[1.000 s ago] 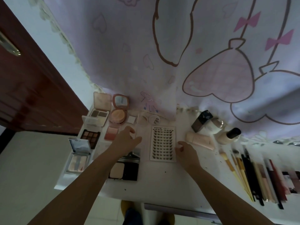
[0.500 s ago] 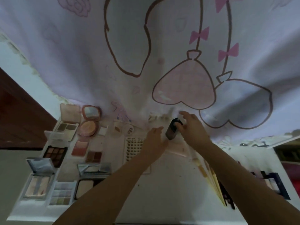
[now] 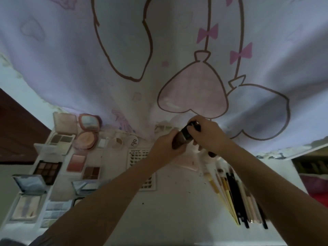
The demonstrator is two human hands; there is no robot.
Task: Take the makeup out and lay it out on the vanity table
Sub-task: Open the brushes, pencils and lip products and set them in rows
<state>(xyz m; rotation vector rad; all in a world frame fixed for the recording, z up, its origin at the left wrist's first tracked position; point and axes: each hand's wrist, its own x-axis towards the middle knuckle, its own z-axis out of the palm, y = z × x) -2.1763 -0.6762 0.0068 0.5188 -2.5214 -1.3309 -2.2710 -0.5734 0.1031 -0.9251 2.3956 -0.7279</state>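
Both hands were clamped on one dark brown bottle with a black cap (image 3: 184,137), held above the white bench (image 3: 168,210): left hand (image 3: 168,146) round the body, right hand (image 3: 207,135) over the cap. Left of the bottle, open palettes (image 3: 48,168) and a round peach compact (image 3: 86,139) lay arranged; right of it, brushes (image 3: 234,196). Layout judged nearly complete. A printed curtain (image 3: 159,50) crowded the space behind.

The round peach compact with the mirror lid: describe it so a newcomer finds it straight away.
Start at the vanity table, far left corner, under the cartoon curtain. Beside the rectangular eyeshadow palette stands the round compact, open, its mirror lid upright. It is the only round pink-rimmed case among square palettes.
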